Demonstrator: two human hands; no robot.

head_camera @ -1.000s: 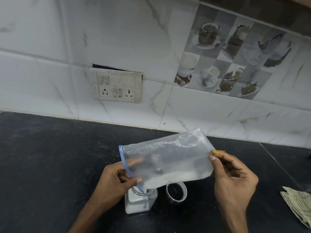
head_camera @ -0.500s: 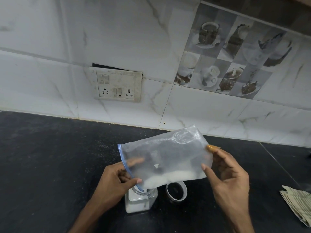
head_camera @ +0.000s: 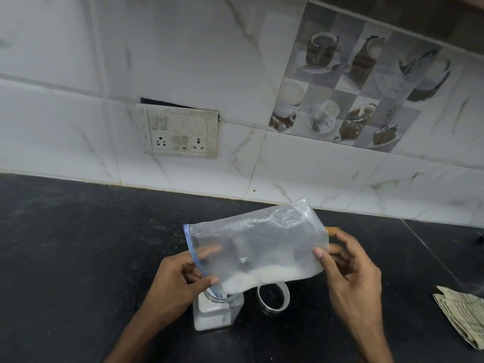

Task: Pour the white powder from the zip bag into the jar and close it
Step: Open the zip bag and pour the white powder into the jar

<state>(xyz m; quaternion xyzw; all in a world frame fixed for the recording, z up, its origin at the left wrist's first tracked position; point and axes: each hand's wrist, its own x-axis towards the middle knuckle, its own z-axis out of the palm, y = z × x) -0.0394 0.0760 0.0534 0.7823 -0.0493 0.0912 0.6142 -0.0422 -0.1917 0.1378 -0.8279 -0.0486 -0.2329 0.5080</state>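
Note:
A clear zip bag (head_camera: 258, 244) with a blue zip strip is held tilted over the counter, its open mouth pointing down-left into the jar (head_camera: 216, 314). White powder lies along the bag's lower edge. My left hand (head_camera: 180, 282) pinches the bag's mouth right above the jar opening. My right hand (head_camera: 348, 273) holds the bag's closed bottom end, thumb on the front face. The square clear jar stands upright on the dark counter with white powder in its lower part. Its round lid (head_camera: 272, 296) lies on the counter just right of it.
A folded checked cloth (head_camera: 461, 314) lies at the right edge of the black stone counter (head_camera: 78, 258). A marble-tiled wall with a switch and socket plate (head_camera: 180, 132) rises behind.
My right hand shifted from pinching the bag's corner to a broader hold on its bottom end, with the thumb on the front. Powder has slid along the lower edge toward the mouth.

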